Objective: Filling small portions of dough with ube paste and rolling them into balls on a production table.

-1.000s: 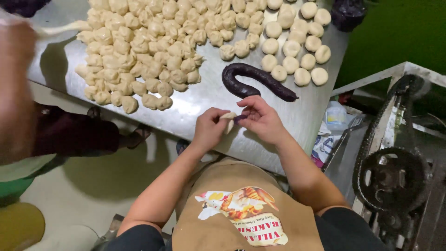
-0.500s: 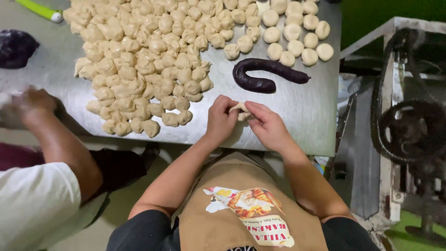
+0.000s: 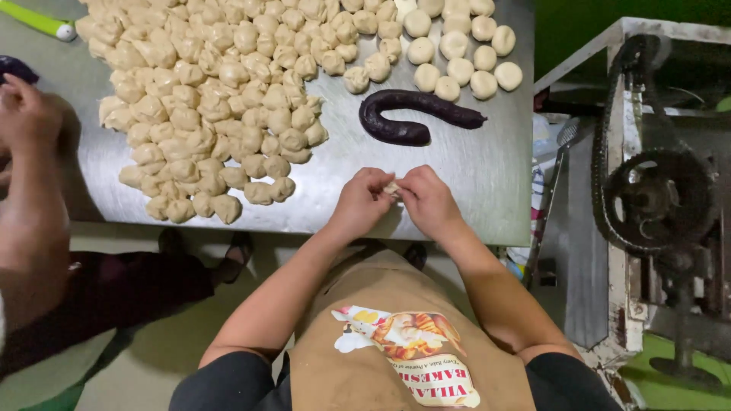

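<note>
Steel surface: big heap of rough dough lumps, few smooth balls.
Left hand and right hand pressed together, pinching one dough piece.

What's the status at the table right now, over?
Left hand and right hand pinched together on a small dough piece. Purple filling roll lies beyond them on the steel table. Nothing between.

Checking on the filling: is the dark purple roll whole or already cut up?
Whole. The dark purple roll lies in one curved, hook-shaped length on the metal table, no cut slices beside it, apart from both hands.
</note>
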